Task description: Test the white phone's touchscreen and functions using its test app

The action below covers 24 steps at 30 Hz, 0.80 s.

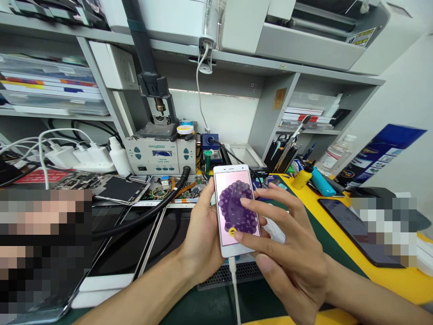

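A white smartphone [236,249] is held upright over the bench, tilted slightly left. Its lit screen shows a cluster of purple dots on pink, with a small yellow ring near the bottom. My left hand [203,230] is wrapped round the phone from the left, thumb along its edge and fingertips showing at the right side. My right hand [291,243] is spread in front of the phone, holding nothing; its fingers reach over the screen, one near the yellow ring. Whether those fingertips touch the glass I cannot tell. A white cable [234,289] runs down from the phone's bottom port.
Behind the phone stands a grey rework station [155,155], its black hose [149,219] crossing the bench. Circuit boards [169,189] lie before it. Dark screen panels [135,243] are at left. Another dark phone [358,232], a yellow bottle [302,177] and a clear bottle [336,155] sit at right.
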Available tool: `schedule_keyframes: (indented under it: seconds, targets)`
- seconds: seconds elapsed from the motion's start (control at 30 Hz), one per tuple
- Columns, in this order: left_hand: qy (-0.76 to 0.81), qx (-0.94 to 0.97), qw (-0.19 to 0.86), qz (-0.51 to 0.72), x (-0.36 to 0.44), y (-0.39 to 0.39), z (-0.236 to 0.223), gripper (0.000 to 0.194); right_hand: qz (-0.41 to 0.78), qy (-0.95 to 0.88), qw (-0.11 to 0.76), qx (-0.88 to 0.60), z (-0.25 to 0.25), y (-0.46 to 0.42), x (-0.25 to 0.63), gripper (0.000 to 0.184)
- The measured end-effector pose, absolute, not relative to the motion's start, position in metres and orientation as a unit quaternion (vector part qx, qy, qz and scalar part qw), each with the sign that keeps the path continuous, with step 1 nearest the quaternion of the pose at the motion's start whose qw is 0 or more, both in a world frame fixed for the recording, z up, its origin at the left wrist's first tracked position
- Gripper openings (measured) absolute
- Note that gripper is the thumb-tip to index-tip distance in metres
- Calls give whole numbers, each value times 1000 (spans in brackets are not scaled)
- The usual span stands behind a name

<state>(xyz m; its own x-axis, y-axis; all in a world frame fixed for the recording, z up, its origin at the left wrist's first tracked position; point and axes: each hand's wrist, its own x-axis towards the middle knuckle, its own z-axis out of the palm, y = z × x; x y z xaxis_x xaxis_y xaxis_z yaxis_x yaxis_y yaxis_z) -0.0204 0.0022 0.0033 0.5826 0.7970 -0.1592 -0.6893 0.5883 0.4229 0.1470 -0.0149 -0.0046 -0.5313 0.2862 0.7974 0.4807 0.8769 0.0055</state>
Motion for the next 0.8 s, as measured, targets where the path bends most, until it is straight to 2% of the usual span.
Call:
schedule_keyframes:
  seconds: [0.33,0.47,0.8]
  targets:
    - [147,191,884,401,-24,5,-2,67,-114,-806,516,-267,1,-24,144,26]
    - [120,212,888,390,-27,6,-3,72,-133,-811,504,-266,3,-20,148,27]
    - [119,221,887,387,-26,8,-1,71,-157,-807,498,-274,0,-14,152,28]
